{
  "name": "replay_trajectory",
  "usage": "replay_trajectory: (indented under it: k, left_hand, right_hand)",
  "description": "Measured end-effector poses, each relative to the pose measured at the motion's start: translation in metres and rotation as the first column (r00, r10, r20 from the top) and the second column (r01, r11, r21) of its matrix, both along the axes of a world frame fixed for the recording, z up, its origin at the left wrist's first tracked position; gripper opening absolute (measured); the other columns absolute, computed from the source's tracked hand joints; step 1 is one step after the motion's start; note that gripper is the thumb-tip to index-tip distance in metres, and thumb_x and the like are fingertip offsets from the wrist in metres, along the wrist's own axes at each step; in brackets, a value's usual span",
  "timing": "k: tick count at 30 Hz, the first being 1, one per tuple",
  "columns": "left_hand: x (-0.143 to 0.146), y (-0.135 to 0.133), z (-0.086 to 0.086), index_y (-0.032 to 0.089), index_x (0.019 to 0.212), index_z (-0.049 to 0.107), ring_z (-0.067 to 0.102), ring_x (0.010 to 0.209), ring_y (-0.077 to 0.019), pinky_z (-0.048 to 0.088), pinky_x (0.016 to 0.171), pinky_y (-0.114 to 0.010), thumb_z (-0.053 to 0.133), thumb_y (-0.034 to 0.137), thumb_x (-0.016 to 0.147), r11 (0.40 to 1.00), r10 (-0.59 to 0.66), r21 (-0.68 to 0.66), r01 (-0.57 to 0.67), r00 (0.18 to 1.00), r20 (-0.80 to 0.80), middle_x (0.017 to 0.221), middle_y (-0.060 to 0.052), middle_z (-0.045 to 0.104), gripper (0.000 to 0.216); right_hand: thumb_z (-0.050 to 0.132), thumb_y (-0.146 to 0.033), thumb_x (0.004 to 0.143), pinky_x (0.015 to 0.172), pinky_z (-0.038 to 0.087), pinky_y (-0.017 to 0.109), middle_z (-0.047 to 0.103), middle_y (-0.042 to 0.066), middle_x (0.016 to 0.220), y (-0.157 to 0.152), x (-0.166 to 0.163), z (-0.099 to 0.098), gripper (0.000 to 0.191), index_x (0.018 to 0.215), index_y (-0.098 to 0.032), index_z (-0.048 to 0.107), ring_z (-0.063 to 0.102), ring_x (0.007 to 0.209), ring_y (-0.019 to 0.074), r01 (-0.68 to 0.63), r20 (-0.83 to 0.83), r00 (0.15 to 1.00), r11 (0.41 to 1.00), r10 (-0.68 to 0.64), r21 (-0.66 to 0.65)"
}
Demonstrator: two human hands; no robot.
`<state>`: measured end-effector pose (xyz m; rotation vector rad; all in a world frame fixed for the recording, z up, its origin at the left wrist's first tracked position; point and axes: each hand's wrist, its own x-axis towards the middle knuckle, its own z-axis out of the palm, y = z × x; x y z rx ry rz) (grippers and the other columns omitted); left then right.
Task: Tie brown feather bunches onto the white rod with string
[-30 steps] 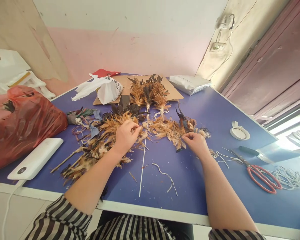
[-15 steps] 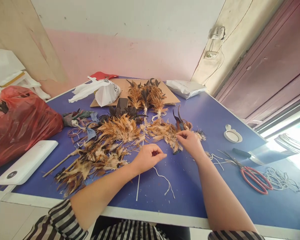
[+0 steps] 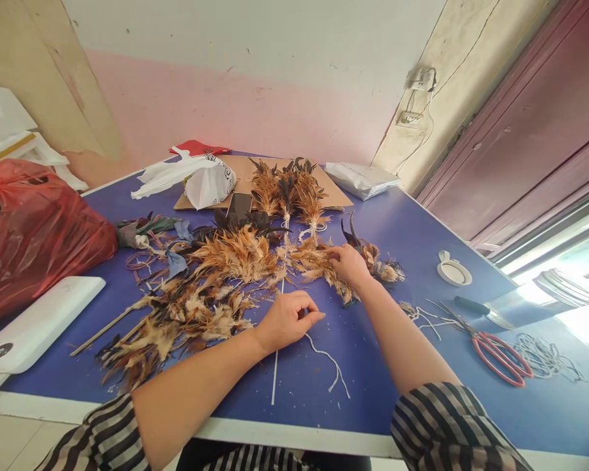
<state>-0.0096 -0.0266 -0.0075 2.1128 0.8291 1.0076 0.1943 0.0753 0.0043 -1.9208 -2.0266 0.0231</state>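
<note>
My left hand [image 3: 290, 319] is curled over the middle of the table, fingers bent in and thumb pressed towards them; what it grips, if anything, is hidden. A thin white string [image 3: 328, 353] trails out beside it on the table. My right hand [image 3: 352, 265] reaches into a small pile of brown feathers [image 3: 310, 259], its fingertips pinched on a feather there. Left of my hands lies a larger heap of tan and black feathers [image 3: 238, 255]. Several tied feather bundles [image 3: 310, 196] lie at the back. A dark-tipped feather bunch [image 3: 373, 252] is just right of my right hand.
Red-handled scissors [image 3: 500, 358], a knife [image 3: 476, 306], loose string [image 3: 544, 356] and a round white lid [image 3: 454, 270] are on the right. A red plastic bag [image 3: 44, 235] and a white power bank [image 3: 44, 320] occupy the left. Cardboard [image 3: 336, 193] lies at the back.
My right hand has moved left and slightly away from me, from the right edge of the small feather pile to over it. My left hand stays nearly in place. The view has shifted slightly.
</note>
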Motion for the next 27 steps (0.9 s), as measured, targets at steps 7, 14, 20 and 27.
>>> replay_trajectory:
  k: [7,14,20,27]
  left_hand:
    - [-0.001,0.004,-0.002,0.014,0.067,0.059,0.047,0.060,-0.0096,0.036,0.058,-0.022,0.053,0.028,0.079,0.998,0.040,0.042,-0.042,0.998,0.039,0.067,-0.002,0.056,0.019]
    - [-0.004,0.013,-0.002,0.016,0.085,0.062,0.051,0.071,-0.0118,0.040,0.063,-0.023,0.051,0.023,0.079,0.986,0.155,0.036,-0.165,0.967,0.202,0.085,-0.005,0.059,0.014]
    - [-0.007,0.026,0.000,0.015,0.096,0.061,0.050,0.064,-0.0093,0.040,0.057,-0.022,0.055,0.027,0.075,0.964,0.202,-0.236,-0.125,0.918,0.341,0.086,-0.005,0.057,0.024]
    - [-0.014,0.024,0.019,0.015,0.111,0.054,0.039,0.052,-0.0045,0.031,0.048,-0.019,0.062,0.036,0.070,0.876,0.043,-0.455,0.159,0.914,0.404,0.068,0.003,0.048,0.047]
  right_hand:
    - [0.056,-0.027,0.069,0.064,0.038,0.024,0.058,0.004,0.082,-0.003,0.021,0.016,0.016,0.076,-0.017,0.065,0.052,0.071,0.0145,-0.027,-0.130,0.991,0.999,0.024,-0.021]
    - [0.059,-0.039,0.070,0.059,0.037,0.024,0.059,-0.001,0.070,-0.058,0.042,0.039,0.023,0.078,-0.017,0.060,0.049,0.061,0.0110,-0.351,-0.667,0.731,0.918,0.145,-0.186]
    - [0.061,-0.037,0.070,0.069,0.041,0.028,0.063,0.003,0.076,-0.086,0.018,0.041,0.022,0.074,-0.016,0.058,0.056,0.073,0.0147,-0.611,-0.780,0.586,0.752,0.221,-0.246]
    - [0.058,-0.031,0.074,0.076,0.042,0.030,0.064,0.003,0.080,-0.093,-0.007,0.048,0.016,0.077,-0.015,0.059,0.057,0.079,0.0155,-0.735,-0.749,0.559,0.630,0.355,-0.250]
